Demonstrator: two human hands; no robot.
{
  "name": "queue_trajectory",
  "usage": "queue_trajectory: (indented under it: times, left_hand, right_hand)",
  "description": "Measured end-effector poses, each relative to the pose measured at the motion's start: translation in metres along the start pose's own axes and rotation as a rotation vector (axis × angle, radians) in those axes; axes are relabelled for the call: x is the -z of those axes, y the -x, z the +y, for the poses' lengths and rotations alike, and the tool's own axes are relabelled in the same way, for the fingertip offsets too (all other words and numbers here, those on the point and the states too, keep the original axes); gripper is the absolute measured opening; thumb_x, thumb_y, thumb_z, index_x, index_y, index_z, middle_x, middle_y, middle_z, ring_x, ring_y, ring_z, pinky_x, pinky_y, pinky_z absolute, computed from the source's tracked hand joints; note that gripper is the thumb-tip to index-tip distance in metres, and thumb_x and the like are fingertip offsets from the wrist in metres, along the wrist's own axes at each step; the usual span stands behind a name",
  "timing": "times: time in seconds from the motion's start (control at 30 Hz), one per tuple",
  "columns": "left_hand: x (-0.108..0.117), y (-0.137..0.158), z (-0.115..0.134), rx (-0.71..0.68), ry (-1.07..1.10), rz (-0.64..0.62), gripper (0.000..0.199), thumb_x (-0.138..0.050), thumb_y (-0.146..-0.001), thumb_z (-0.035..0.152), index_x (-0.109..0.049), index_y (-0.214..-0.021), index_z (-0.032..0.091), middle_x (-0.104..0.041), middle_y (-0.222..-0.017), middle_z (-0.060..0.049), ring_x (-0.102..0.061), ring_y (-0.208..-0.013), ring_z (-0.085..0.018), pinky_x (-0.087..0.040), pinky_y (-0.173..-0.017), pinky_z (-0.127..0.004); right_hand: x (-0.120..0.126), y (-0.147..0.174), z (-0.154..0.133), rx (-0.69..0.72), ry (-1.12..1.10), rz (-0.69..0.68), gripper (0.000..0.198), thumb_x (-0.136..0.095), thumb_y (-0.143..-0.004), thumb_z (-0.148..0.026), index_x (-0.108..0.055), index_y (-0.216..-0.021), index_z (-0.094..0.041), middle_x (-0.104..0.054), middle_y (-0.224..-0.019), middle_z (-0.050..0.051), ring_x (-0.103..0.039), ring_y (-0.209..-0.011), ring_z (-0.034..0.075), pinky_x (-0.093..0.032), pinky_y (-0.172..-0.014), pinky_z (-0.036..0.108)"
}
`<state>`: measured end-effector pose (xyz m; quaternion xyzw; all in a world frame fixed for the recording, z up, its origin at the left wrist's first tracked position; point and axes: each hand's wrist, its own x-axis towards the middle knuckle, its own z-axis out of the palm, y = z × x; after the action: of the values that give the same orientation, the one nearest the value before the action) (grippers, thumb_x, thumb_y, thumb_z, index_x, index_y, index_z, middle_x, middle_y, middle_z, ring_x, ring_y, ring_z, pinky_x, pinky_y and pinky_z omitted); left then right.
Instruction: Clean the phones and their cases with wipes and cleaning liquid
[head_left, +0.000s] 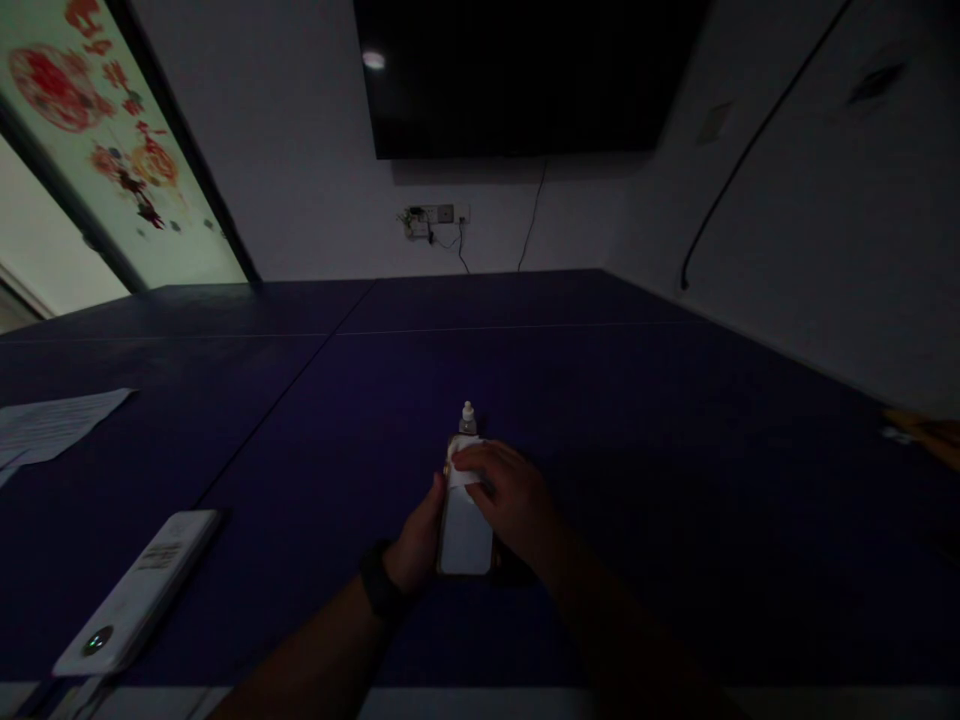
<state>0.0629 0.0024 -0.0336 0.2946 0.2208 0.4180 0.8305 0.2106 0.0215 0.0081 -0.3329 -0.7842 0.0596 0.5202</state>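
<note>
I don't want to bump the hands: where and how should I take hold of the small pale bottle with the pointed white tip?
Probably pinch the small pale bottle by its sides just below the pointed white tip, coming from above and the left. It stands tip up, the pale-faced rectangular phone hides its lower body, and the right hand lies close, toward its right.

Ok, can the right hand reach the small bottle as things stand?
Probably yes: nothing covers the top of the bottle, just beyond the phone, though the right hand would likely need to release the white wipe.
</note>
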Motion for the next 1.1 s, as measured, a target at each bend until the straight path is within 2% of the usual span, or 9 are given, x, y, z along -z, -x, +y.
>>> queue_trajectory:
  times: [0.17, 0.33, 0.5, 0.53, 0.6, 0.7, 0.77, 0.9, 1.1]
  left_hand:
    - [0.001, 0.000, 0.003, -0.005, -0.019, -0.016, 0.067, -0.055, -0.092, 0.066, -0.065, -0.128, 0.011, -0.077, -0.105, -0.015, -0.075, -0.097, -0.029, -0.055, -0.088, -0.037]
    - [0.003, -0.004, 0.002, -0.051, -0.009, 0.012, 0.064, -0.061, -0.089, 0.066, -0.068, -0.122, 0.012, -0.078, -0.092, -0.012, -0.076, -0.085, -0.025, -0.056, -0.077, -0.031]
    - [0.006, -0.005, -0.003, 0.010, 0.006, -0.036, 0.065, -0.060, -0.088, 0.069, -0.071, -0.114, 0.011, -0.078, -0.094, -0.014, -0.076, -0.089, -0.028, -0.057, -0.082, -0.034]
    - [0.006, -0.005, -0.003, 0.006, 0.019, -0.029, 0.063, -0.060, -0.088, 0.068, -0.071, -0.113, 0.011, -0.078, -0.094, -0.013, -0.076, -0.088, -0.027, -0.057, -0.081, -0.034]
    - [0.005, -0.006, -0.002, -0.015, 0.041, 0.004, 0.059, -0.062, -0.089, 0.064, -0.072, -0.114, 0.012, -0.078, -0.093, -0.012, -0.076, -0.084, -0.025, -0.057, -0.079, -0.032]
    - [0.000, -0.007, 0.004, -0.068, 0.056, 0.065, 0.060, -0.061, -0.091, 0.062, -0.070, -0.121, 0.011, -0.077, -0.098, -0.012, -0.075, -0.092, -0.025, -0.056, -0.082, -0.032]
    - [-0.005, -0.007, 0.007, -0.111, 0.065, 0.083, 0.062, -0.063, -0.090, 0.062, -0.069, -0.125, 0.011, -0.077, -0.106, -0.013, -0.072, -0.105, -0.028, -0.055, -0.090, -0.034]
    - [-0.010, -0.006, 0.008, -0.125, 0.074, 0.076, 0.062, -0.067, -0.088, 0.060, -0.069, -0.127, 0.012, -0.074, -0.117, -0.014, -0.064, -0.123, -0.031, -0.050, -0.104, -0.037]
    - [-0.008, -0.010, 0.005, -0.192, 0.078, 0.087, 0.069, -0.076, -0.076, 0.066, -0.074, -0.116, 0.010, -0.075, -0.116, -0.016, -0.059, -0.130, -0.034, -0.044, -0.112, -0.041]
  right_hand:
    - [0.006, -0.001, 0.004, -0.160, 0.054, 0.021, 0.035, -0.058, -0.079, -0.002, -0.066, -0.105, -0.024, -0.073, -0.104, 0.007, -0.069, -0.101, 0.024, -0.057, -0.091, 0.041]
    - [0.007, 0.000, 0.001, -0.034, -0.084, -0.228, 0.034, -0.062, -0.075, 0.002, -0.065, -0.098, -0.024, -0.073, -0.097, 0.003, -0.069, -0.098, 0.021, -0.055, -0.091, 0.036]
    - [0.008, 0.000, 0.002, -0.154, -0.011, -0.052, 0.038, -0.061, -0.075, 0.002, -0.065, -0.102, -0.023, -0.074, -0.104, 0.006, -0.069, -0.102, 0.023, -0.055, -0.091, 0.037]
    - [0.008, 0.000, 0.001, -0.159, -0.026, -0.070, 0.038, -0.061, -0.075, 0.003, -0.066, -0.102, -0.023, -0.074, -0.105, 0.006, -0.070, -0.102, 0.022, -0.055, -0.091, 0.037]
    - [0.009, 0.000, 0.000, -0.125, -0.080, -0.204, 0.037, -0.062, -0.074, 0.004, -0.066, -0.099, -0.023, -0.074, -0.101, 0.004, -0.071, -0.100, 0.020, -0.055, -0.091, 0.035]
    - [0.009, 0.002, -0.001, -0.056, -0.125, -0.358, 0.037, -0.064, -0.075, 0.004, -0.066, -0.097, -0.024, -0.074, -0.097, 0.001, -0.071, -0.098, 0.019, -0.054, -0.094, 0.035]
    - [0.006, 0.003, -0.003, -0.064, -0.126, -0.285, 0.039, -0.064, -0.075, 0.004, -0.066, -0.101, -0.024, -0.073, -0.102, 0.002, -0.070, -0.103, 0.020, -0.053, -0.097, 0.036]
    - [-0.005, 0.004, -0.010, -0.226, -0.116, -0.088, 0.046, -0.061, -0.075, 0.003, -0.067, -0.111, -0.024, -0.069, -0.111, 0.005, -0.068, -0.105, 0.020, -0.055, -0.094, 0.036]
    - [-0.010, 0.003, -0.026, -0.431, -0.225, -0.158, 0.037, -0.059, -0.078, 0.003, -0.072, -0.102, -0.022, -0.072, -0.103, 0.003, -0.070, -0.098, 0.018, -0.055, -0.090, 0.033]
